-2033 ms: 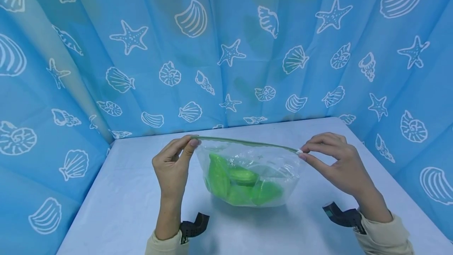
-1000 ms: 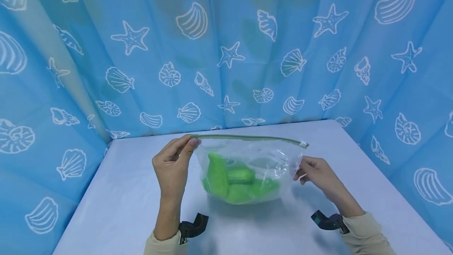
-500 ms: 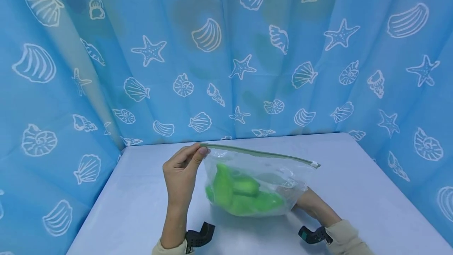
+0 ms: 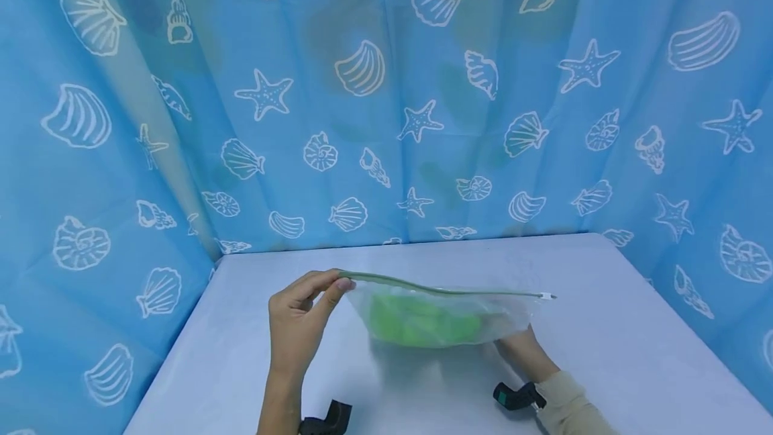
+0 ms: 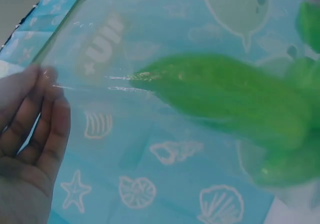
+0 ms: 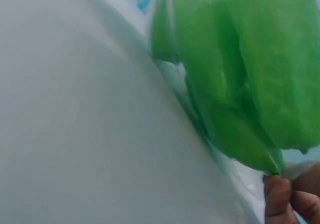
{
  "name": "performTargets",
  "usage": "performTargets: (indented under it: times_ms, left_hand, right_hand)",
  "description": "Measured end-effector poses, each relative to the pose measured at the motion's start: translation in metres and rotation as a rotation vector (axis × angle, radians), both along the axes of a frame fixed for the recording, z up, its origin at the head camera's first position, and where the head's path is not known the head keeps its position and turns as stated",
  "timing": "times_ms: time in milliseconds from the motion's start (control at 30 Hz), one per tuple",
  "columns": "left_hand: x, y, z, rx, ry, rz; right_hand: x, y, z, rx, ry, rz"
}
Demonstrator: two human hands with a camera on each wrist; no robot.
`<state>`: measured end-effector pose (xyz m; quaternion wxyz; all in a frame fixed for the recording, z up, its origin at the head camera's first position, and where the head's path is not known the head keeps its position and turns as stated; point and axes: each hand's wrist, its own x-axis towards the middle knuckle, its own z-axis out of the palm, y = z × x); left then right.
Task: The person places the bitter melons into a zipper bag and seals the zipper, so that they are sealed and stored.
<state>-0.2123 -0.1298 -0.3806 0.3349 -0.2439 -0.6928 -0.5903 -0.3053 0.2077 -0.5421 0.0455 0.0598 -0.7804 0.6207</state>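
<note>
A clear zip bag (image 4: 513, 313) hangs over the table with several green, long, vegetable-like pieces (image 4: 417, 321) inside. Along its top runs a green zip strip (image 4: 410, 282), and a white slider (image 4: 546, 296) sits at the strip's right end. Thumb and fingers of my left hand (image 4: 296, 327) pinch the upper left corner. At the lower right, my right hand (image 4: 518, 348) is partly hidden behind the bag. The right wrist view has the right hand's fingertips (image 6: 277, 191) pinching the bag's edge close to the tip of a green piece (image 6: 245, 139).
A white-covered table (image 4: 435, 395) spreads beneath the bag. Blue curtains (image 4: 386, 119) with white shell and starfish drawings stand behind it and at both sides. Black wrist cameras (image 4: 516, 396) are strapped to both wrists.
My right hand has left the slider and moved down to the bag's lower right, partly behind it. The bag's bottom has risen and tilted; my left hand still pinches its corner.
</note>
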Motion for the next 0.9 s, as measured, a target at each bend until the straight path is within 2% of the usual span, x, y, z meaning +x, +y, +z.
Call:
performTargets:
  times_ms: [33,100,200,300,367,467,500,600,733,833,900]
  left_hand:
    - [-0.001,-0.001,-0.001,-0.021,0.006,-0.012]
    - [-0.002,-0.003,-0.006,-0.059,0.006,-0.037]
    - [-0.004,-0.006,-0.014,-0.110,-0.035,-0.072]
    - [-0.005,-0.012,-0.021,-0.204,-0.079,-0.096]
    - [-0.004,-0.018,-0.026,-0.288,-0.094,-0.135]
    - [0.003,-0.031,-0.033,-0.409,-0.117,-0.217]
    - [0.007,-0.036,-0.037,-0.443,-0.146,-0.235]
    - [0.022,-0.048,-0.051,-0.532,-0.245,-0.236]
    - [0.040,-0.059,-0.076,-0.628,-0.312,-0.148]
    - [0.048,-0.066,-0.089,-0.647,-0.338,-0.109]
    - [0.049,-0.070,-0.092,-0.653,-0.386,-0.068]
  right_hand:
    - [-0.005,0.001,-0.002,-0.068,0.032,0.019]
    - [-0.020,0.001,-0.005,-0.139,0.113,0.018]
    - [-0.043,0.000,-0.008,-0.169,0.167,-0.063]
    - [-0.059,0.002,-0.012,-0.071,0.154,-0.185]
    - [-0.065,0.003,-0.012,0.004,0.161,-0.238]
    - [-0.068,0.002,-0.010,0.105,0.213,-0.280]
    - [-0.069,0.001,-0.009,0.118,0.214,-0.280]
    - [-0.072,0.000,-0.004,0.134,0.193,-0.230]
    - [-0.076,0.003,0.004,0.079,0.130,-0.099]
    - [-0.072,0.008,0.010,0.058,0.103,-0.026]
    - [-0.065,0.017,0.016,0.082,0.107,-0.005]
